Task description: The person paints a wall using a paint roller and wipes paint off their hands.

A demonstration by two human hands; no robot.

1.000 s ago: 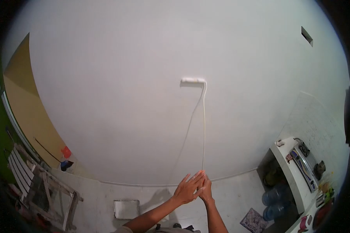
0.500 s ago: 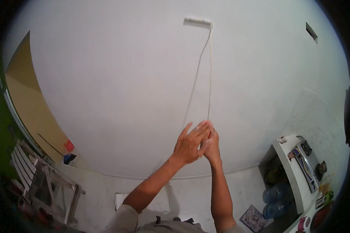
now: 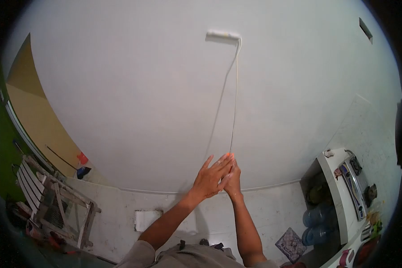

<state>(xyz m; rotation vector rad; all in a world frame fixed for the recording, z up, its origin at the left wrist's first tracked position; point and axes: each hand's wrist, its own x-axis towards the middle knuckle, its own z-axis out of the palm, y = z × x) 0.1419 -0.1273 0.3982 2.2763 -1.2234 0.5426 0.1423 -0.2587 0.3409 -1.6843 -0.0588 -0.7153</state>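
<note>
A paint roller (image 3: 223, 34) with a white sleeve rests against the white wall (image 3: 143, 98), high up. Its long thin rod (image 3: 234, 98) runs down to my hands, and a bit of orange handle (image 3: 228, 155) shows at the fingertips. My left hand (image 3: 208, 179) is pressed round the handle from the left, its fingers long and the little finger sticking out. My right hand (image 3: 232, 181) closes on the handle from the right, partly covered by the left. Most of the handle is hidden between the palms.
A white tray (image 3: 147, 219) lies on the floor below. At left stand a worn wooden frame (image 3: 67, 210) and a dark broom (image 3: 82, 172). On the right, a counter (image 3: 332, 178) carries a gas stove (image 3: 353, 190), with blue water jugs (image 3: 316, 234) underneath.
In the view, the roller has shifted slightly down and left, along with my hands. More of the floor shows below the wall. Both hands keep their hold on the handle.
</note>
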